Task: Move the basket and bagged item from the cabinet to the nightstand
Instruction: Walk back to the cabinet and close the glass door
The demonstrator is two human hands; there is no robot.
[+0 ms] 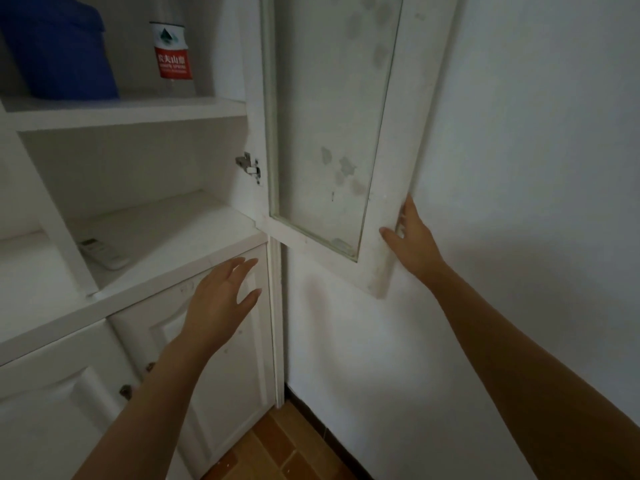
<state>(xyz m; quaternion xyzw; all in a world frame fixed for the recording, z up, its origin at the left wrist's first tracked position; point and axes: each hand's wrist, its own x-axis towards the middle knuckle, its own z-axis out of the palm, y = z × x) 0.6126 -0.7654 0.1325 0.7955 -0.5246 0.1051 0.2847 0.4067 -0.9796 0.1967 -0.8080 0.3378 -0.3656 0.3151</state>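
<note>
Fingers of the right hand (412,244) are curled round the outer edge of the open glass door (401,133), near its lower corner, and the thumb is laid on the white frame's front face. The left hand (218,303) is held with its fingers straight and the thumb spread, holding nothing. It is seen below and to the left of the glass door, in front of a panelled lower cabinet door (239,375). Whether that panel is touched cannot be told.

A blue bagged item (59,46) is set on the upper shelf of the white cabinet (138,112), well to the left of the glass door and partly cut off by the picture's edge. A water bottle (171,53) with a red label stands upright between it and the glass door. A white remote control (104,252) lies flat on the lowest open shelf, left of the door's bottom rail. A metal hinge (248,166) is fixed at the door's inner edge. A white wall (536,168) is seen behind and to the right of the glass door, and brown floor tiles (277,452) well below it.
</note>
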